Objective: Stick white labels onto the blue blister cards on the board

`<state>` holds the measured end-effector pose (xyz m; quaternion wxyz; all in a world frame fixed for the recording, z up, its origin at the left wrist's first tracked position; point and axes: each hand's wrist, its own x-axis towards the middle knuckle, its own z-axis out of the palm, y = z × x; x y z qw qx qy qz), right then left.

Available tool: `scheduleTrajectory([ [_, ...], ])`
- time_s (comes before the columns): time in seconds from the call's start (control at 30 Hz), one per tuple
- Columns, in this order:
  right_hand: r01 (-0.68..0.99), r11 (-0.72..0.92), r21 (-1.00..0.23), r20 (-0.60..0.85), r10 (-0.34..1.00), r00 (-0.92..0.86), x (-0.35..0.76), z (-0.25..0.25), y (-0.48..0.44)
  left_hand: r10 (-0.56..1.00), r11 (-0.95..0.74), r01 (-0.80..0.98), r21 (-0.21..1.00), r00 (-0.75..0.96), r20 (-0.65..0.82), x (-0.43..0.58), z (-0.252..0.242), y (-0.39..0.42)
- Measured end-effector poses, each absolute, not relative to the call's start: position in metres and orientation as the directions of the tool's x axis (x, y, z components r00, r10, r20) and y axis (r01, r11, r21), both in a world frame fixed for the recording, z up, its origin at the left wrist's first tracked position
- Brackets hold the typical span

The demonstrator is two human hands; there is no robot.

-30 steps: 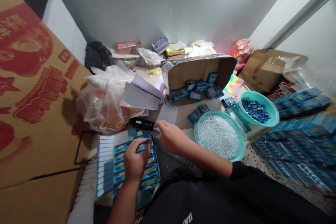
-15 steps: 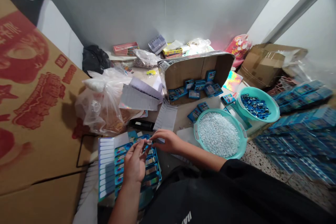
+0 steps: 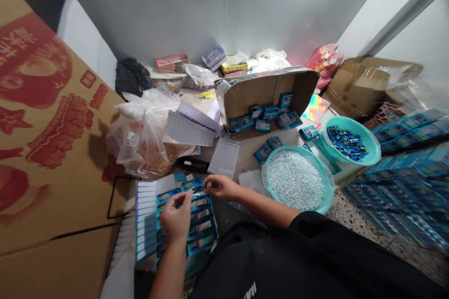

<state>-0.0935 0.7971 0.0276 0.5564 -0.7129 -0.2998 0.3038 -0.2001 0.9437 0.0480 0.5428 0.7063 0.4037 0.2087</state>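
Observation:
My left hand point(image 3: 177, 215) hovers over a blue tray of packaged strips point(image 3: 196, 224) close in front of me, fingers curled and pinched at the tray's upper part. My right hand point(image 3: 220, 186) reaches in from the right, its fingertips pinched together at the top edge of the same tray, on a small thin item that I cannot name. The two hands nearly meet. A white sheet of blank labels point(image 3: 146, 215) lies along the tray's left side.
A teal basin of white pellets point(image 3: 294, 181) and a teal basin of dark blue pieces point(image 3: 347, 142) stand to the right. An open cardboard box point(image 3: 266, 96) holds small blue packs. A large printed carton point(image 3: 49, 126) walls the left; a plastic bag point(image 3: 140, 131) and stacked blue boxes point(image 3: 403, 168) crowd around.
My right hand has come back from the papers toward the tray and pinched at its top edge. My left hand has drifted slightly lower over the tray.

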Motion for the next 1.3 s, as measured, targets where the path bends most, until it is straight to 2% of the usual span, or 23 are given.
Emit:
scheduleTrajectory([
  [0.1, 0.069, -0.221, -0.973, -0.129, 0.766, 0.63, -0.09, 0.012, 0.803, 0.783, -0.279, 0.419, 0.864, 0.62, -0.048, -0.202, 0.044, 0.947],
  [0.23, 0.08, -0.248, -0.965, -0.149, 0.776, 0.613, -0.083, 0.002, 0.805, 0.729, -0.441, 0.436, 0.785, 0.684, 0.029, -0.201, 0.035, 0.95],
  [0.37, 0.099, -0.31, -0.946, -0.194, 0.781, 0.593, -0.08, -0.006, 0.807, 0.677, -0.553, 0.417, 0.721, 0.73, 0.097, -0.201, 0.022, 0.954],
  [0.47, 0.097, -0.416, -0.904, -0.275, 0.741, 0.613, -0.088, -0.019, 0.806, 0.681, -0.582, 0.418, 0.698, 0.719, 0.137, -0.201, 0.014, 0.956],
  [0.6, 0.126, -0.621, -0.774, -0.391, 0.625, 0.675, -0.106, -0.034, 0.796, 0.672, -0.59, 0.413, 0.693, 0.727, 0.139, -0.2, 0.008, 0.96],
  [0.67, 0.173, -0.693, -0.7, -0.392, 0.575, 0.718, -0.112, -0.033, 0.786, 0.656, -0.593, 0.392, 0.703, 0.742, 0.14, -0.201, 0.008, 0.964],
  [0.87, 0.367, -0.79, -0.492, -0.295, 0.548, 0.783, -0.118, -0.005, 0.748, 0.659, -0.62, 0.251, 0.743, 0.681, 0.319, -0.226, 0.027, 0.959],
  [1.0, 0.425, -0.83, -0.36, -0.344, 0.542, 0.767, -0.132, 0.01, 0.725, 0.526, -0.671, 0.071, 0.738, 0.747, 0.406, -0.249, 0.047, 0.932],
  [1.07, 0.455, -0.821, -0.346, -0.348, 0.562, 0.75, -0.138, 0.021, 0.718, 0.481, -0.636, 0.028, 0.771, 0.796, 0.368, -0.256, 0.055, 0.914],
  [1.13, 0.488, -0.794, -0.363, -0.317, 0.597, 0.737, -0.144, 0.04, 0.713, 0.526, -0.474, 0.083, 0.877, 0.825, 0.206, -0.258, 0.06, 0.898],
  [1.2, 0.555, -0.738, -0.384, -0.184, 0.65, 0.737, -0.152, 0.066, 0.71, 0.554, -0.2, 0.168, 0.965, 0.832, -0.029, -0.256, 0.067, 0.886],
  [1.27, 0.65, -0.661, -0.376, 0.024, 0.694, 0.72, -0.162, 0.092, 0.709, 0.46, 0.044, 0.202, 0.978, 0.865, -0.2, -0.253, 0.075, 0.88],
  [1.3, 0.697, -0.618, -0.363, 0.12, 0.711, 0.693, -0.168, 0.103, 0.708, 0.38, 0.116, 0.208, 0.971, 0.894, -0.237, -0.252, 0.081, 0.879],
])
